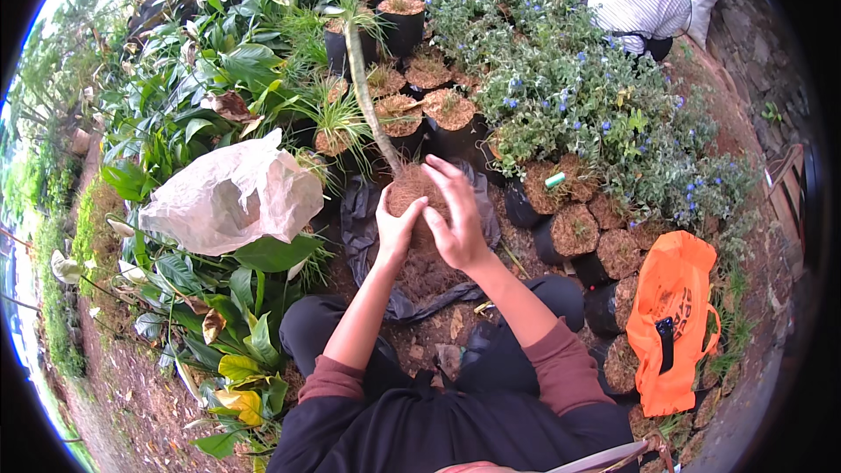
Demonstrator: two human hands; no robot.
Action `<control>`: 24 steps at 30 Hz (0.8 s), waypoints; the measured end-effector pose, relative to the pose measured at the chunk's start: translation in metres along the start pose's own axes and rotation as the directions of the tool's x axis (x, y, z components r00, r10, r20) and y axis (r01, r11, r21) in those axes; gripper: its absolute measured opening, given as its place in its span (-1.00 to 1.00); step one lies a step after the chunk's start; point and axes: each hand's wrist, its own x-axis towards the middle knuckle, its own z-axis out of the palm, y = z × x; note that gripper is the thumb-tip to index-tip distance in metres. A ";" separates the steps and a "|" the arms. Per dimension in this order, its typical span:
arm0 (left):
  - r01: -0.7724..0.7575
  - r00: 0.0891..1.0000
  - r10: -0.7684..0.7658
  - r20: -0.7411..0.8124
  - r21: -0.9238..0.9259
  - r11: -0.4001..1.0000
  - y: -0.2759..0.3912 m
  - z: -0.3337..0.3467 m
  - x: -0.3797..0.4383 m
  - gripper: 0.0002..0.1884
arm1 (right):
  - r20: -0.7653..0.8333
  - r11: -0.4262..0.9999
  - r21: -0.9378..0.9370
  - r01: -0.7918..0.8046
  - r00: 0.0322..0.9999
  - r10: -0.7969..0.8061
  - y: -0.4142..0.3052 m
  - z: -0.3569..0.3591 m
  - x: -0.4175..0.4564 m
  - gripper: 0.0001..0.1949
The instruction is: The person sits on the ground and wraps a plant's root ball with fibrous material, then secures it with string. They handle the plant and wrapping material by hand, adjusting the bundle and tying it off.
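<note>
Between my hands is a root ball (415, 185) wrapped in brown coconut fibre, at the foot of a plant with a long bare stem (368, 95). The stem leans away to the upper left and ends in a tuft of narrow leaves. My left hand (397, 226) grips the ball's near left side, thumb across the front. Around its right side curves my right hand (454, 223), fingers spread along the fibre. Below the hands, dark soil (420, 276) lies on an opened black plastic sheet (360, 223) between my knees.
Broad-leaved plants (250, 66) crowd the left, with a crumpled white plastic bag (230, 197) on them. Black grow bags (453, 112) stand ahead and rightward. An orange bag (673, 322) carries a black object (665, 345). Beyond blue-flowered plants (578, 92), a person (640, 3) bends down.
</note>
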 end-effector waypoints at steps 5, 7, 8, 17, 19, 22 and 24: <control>-0.038 0.998 0.033 -0.045 -0.124 0.992 0.003 0.005 -0.004 -0.59 | 0.044 0.884 0.320 -0.342 0.937 0.347 0.014 0.024 -0.008 -0.47; -0.069 0.997 0.063 -0.043 -0.153 0.986 0.006 0.002 -0.003 -0.62 | 0.101 0.751 0.497 -0.434 0.889 0.447 0.018 0.029 -0.012 -0.44; -0.082 0.996 0.074 -0.053 -0.165 0.983 0.006 0.001 -0.003 -0.62 | 0.127 0.689 0.548 -0.474 0.861 0.492 0.018 0.031 -0.014 -0.42; -0.086 0.996 0.085 0.014 0.083 0.993 0.002 -0.005 0.000 -0.40 | 0.397 0.367 0.677 -0.638 0.737 0.547 0.023 0.021 -0.015 -0.39; -0.108 0.993 0.103 0.058 0.087 0.990 -0.001 -0.006 0.001 -0.40 | 0.420 0.335 0.675 -0.657 0.716 0.558 0.027 0.019 -0.014 -0.43; -0.084 0.994 0.078 0.074 0.069 0.994 -0.001 -0.005 0.005 -0.40 | 0.407 0.240 0.712 -0.660 0.666 0.625 0.033 0.018 -0.012 -0.42; -0.123 0.992 0.123 0.002 0.084 0.989 0.005 -0.005 0.002 -0.41 | 0.255 0.362 0.712 -0.601 0.702 0.665 0.036 0.019 -0.010 -0.39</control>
